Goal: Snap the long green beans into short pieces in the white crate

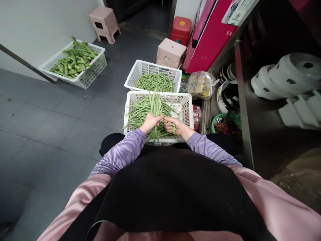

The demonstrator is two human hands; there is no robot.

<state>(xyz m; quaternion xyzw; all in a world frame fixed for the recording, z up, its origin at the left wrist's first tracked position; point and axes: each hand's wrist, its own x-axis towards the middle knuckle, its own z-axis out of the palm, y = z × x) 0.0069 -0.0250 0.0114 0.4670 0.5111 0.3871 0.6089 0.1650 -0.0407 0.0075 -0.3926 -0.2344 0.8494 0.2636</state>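
My left hand (pixel 151 123) is closed around a bunch of long green beans (pixel 155 106), which stick out above and below the fist. Close beside it, my right hand (pixel 177 125) has its fingers curled round a few short bean pieces (pixel 172 126). The fingertips of both hands nearly meet. Both hands are over the near white basket (pixel 187 97), where more long green beans (pixel 136 112) lie, mostly at the left and middle. Just behind stands a second white basket (pixel 128 80) holding shorter green bean pieces (pixel 155 82).
A third white basket (pixel 94 68) of green vegetables stands at the left wall. Stools (pixel 105 21) (pixel 171 53), a red bin (pixel 181 30) and a pink cabinet (pixel 213 36) stand farther back. At right are a plastic bag (pixel 201 85), a green tub (pixel 214 124) and a metal shelf edge (pixel 243 110).
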